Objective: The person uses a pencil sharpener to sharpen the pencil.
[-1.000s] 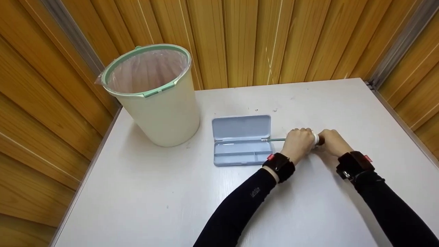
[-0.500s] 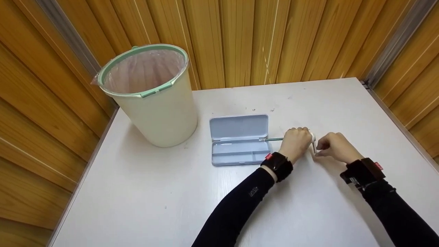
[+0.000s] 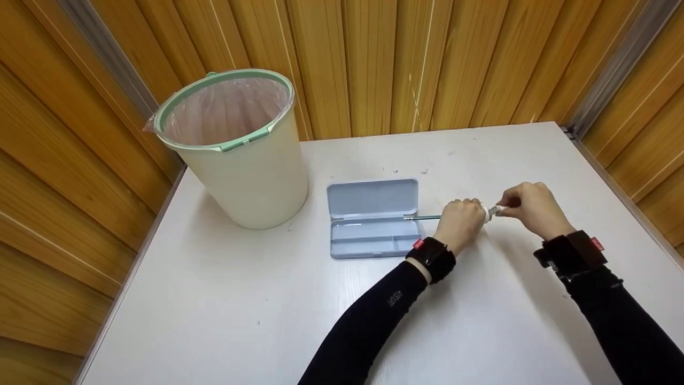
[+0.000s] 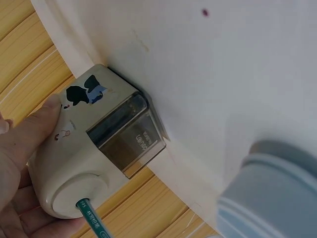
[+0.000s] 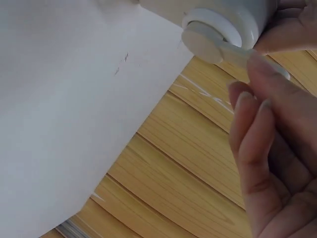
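Observation:
My left hand (image 3: pixel 460 222) holds a cream hand-crank pencil sharpener (image 4: pixel 74 158) on the table, its thumb on the sticker-decorated top. A clear shavings drawer (image 4: pixel 133 144) shows on the sharpener. A green pencil (image 4: pixel 94 220) sticks out of the round front holder; in the head view its far end reaches over the right edge of the open pencil case (image 3: pixel 374 199). At the sharpener's other end, my right hand (image 3: pixel 538 209) pinches the crank handle (image 5: pixel 235 53) between thumb and curled fingers. In the head view the left hand hides most of the sharpener.
The light blue case lies open, with a long compartment and smaller ones in its base. A cream bin (image 3: pixel 256 187) with a green rim and clear liner stands at the back left. Wood-panelled walls (image 3: pixel 374 64) border the white table (image 3: pixel 214 299).
My right hand has circled with the crank, dipping nearer me and then rising up and right. The left hand, sharpener and pencil stay almost in place. The view has shifted slightly.

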The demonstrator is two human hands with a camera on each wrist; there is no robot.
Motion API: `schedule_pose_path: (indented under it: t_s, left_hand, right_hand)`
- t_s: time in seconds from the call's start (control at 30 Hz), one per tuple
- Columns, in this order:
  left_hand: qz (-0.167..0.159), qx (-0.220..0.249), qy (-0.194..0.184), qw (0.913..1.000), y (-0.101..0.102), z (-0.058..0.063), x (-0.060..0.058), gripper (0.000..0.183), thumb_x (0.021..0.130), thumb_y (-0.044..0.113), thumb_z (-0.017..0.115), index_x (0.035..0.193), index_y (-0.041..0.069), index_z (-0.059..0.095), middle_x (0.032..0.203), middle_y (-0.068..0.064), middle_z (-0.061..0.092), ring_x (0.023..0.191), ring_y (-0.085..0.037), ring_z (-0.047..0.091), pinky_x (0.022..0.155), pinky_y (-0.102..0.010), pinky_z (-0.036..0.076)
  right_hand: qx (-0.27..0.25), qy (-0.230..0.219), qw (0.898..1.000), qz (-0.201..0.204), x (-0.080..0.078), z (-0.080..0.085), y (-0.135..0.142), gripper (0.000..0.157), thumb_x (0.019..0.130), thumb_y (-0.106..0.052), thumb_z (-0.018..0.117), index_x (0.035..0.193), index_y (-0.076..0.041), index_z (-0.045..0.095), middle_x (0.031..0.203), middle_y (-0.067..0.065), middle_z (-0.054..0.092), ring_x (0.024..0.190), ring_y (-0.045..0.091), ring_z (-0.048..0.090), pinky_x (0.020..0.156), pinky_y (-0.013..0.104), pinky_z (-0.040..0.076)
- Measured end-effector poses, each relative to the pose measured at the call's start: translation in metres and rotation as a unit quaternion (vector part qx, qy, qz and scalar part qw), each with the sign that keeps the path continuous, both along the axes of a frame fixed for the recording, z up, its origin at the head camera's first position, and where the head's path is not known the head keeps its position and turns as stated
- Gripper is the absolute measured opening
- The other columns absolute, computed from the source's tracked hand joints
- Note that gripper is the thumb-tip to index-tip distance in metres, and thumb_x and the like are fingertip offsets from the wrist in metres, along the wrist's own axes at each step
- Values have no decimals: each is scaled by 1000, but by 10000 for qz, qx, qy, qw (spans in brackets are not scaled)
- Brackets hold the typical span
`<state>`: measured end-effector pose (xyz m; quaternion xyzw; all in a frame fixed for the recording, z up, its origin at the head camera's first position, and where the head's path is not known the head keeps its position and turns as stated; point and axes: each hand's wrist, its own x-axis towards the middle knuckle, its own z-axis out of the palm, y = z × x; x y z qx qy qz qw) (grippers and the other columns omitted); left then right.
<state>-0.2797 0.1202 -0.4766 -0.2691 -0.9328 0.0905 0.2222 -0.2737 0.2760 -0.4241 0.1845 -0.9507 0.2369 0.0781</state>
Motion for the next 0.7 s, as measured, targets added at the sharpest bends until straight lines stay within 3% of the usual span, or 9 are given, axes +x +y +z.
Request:
schedule_pose_path:
  t_s: [0.3, 0.53, 0.7]
  left_hand:
    - [11, -70, -208, 9998, 0, 1, 0, 18, 96, 18, 54, 96, 22, 72, 85, 12, 68, 73, -3, 64, 63, -17, 53]
    - [7, -114, -176, 9998, 0, 0, 0, 18, 94, 17, 55, 98, 22, 72, 86, 12, 69, 73, -3, 64, 62, -18, 53]
    - [-24, -71, -101, 9999, 0, 0, 0, 17, 94, 19, 55, 96, 22, 72, 85, 12, 68, 72, -3, 64, 62, -18, 53]
  right_hand:
    - [193, 358, 9991, -155, -17, 1, -7, 11, 74, -1, 80, 70, 2, 71, 67, 16, 69, 63, 28, 61, 60, 35, 43]
    - [93, 598, 9978, -266, -31, -9, -10, 11, 74, 0, 80, 70, 3, 70, 66, 18, 68, 63, 32, 61, 60, 36, 42]
    - [76, 534, 9979, -362, -40, -19, -10, 9, 76, 1, 78, 73, 4, 70, 70, 21, 68, 66, 35, 61, 63, 40, 43]
